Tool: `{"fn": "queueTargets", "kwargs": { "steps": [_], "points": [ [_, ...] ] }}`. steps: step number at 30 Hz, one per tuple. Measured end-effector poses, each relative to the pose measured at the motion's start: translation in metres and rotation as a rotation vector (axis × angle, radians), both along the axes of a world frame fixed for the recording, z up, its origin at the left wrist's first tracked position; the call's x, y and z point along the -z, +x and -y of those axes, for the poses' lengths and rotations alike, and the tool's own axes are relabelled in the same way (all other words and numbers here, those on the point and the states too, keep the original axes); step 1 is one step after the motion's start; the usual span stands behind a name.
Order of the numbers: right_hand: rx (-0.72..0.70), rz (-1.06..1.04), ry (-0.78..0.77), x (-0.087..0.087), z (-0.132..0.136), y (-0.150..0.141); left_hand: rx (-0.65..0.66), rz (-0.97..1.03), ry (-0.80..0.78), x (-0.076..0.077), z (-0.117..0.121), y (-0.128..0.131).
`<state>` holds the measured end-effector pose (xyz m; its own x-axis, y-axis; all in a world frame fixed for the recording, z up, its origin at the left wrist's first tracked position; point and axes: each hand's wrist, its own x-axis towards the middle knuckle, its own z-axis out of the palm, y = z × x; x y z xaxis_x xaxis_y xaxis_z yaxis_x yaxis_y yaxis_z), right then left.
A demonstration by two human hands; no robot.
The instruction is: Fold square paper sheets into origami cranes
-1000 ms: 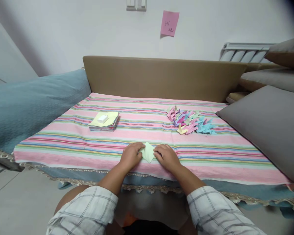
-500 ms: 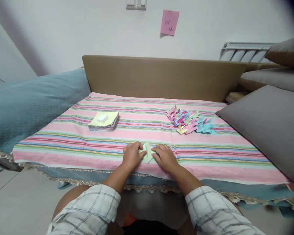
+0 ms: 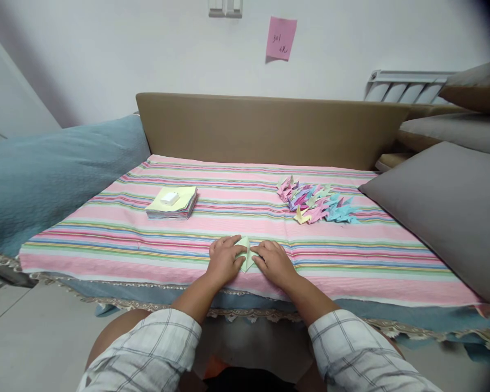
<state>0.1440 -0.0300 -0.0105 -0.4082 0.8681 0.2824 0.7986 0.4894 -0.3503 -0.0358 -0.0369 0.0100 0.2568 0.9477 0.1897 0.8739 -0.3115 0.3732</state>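
From here I see the left hand at nine o'clock and right hand at three grasping light-green origami paper; uneven pressure could skew its creases.

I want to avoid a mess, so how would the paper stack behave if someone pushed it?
The paper stack shows many layered edges, so it would probably shear and fan out. The small white block seems simply to rest on the yellow top sheet, so it may slide off. The striped cloth beneath looks slightly wrinkled and might bunch.
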Motion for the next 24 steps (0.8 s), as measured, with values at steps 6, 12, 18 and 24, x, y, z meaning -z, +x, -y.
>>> {"fn": "queueTargets", "kwargs": {
  "steps": [6, 12, 18, 24],
  "points": [
    [-0.013, 0.004, -0.015, -0.001, -0.001, 0.002, 0.051, -0.074, 0.094, 0.002, -0.003, -0.002],
    [-0.049, -0.015, -0.028, 0.0, -0.003, 0.005, 0.073, -0.173, 0.225, -0.001, -0.001, -0.003],
    [-0.043, -0.016, -0.019, 0.001, -0.002, 0.004, 0.083, -0.087, 0.148, 0.002, -0.009, -0.001],
    [-0.036, -0.005, -0.028, 0.0, -0.003, 0.004, 0.096, 0.059, 0.085, 0.006, -0.02, 0.001]
  ]
}}
